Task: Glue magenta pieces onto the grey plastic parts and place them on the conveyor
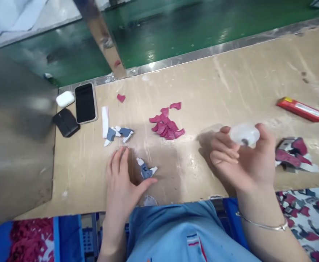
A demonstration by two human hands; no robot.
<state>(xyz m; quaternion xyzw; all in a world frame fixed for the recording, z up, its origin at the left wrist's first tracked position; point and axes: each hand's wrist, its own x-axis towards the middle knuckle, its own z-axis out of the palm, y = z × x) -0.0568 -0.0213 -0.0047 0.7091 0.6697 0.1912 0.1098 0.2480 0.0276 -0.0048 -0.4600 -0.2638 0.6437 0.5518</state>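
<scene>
My right hand [241, 160] is raised over the table, with a translucent white round piece [244, 135] pinched between thumb and finger. A dark spot shows on that piece; its exact kind is not clear. My left hand [122, 180] rests on the table, fingers stretched and thumb spread, holding nothing. Beside its thumb lies a blue-grey and white cut piece [146, 170]. Beyond its fingertips are more blue-grey and white pieces [118, 133] and a white strip [105, 122]. A pile of dark pink pieces [166, 125] lies between and beyond my hands.
At the left are a phone [85, 103], a white case [65, 99] and a black object [66, 122] by a metal panel [17, 142]. A red tube-like item [301, 109] and a stack of mixed pieces [294, 154] lie right. Below stand blue bins [68, 238] of pieces.
</scene>
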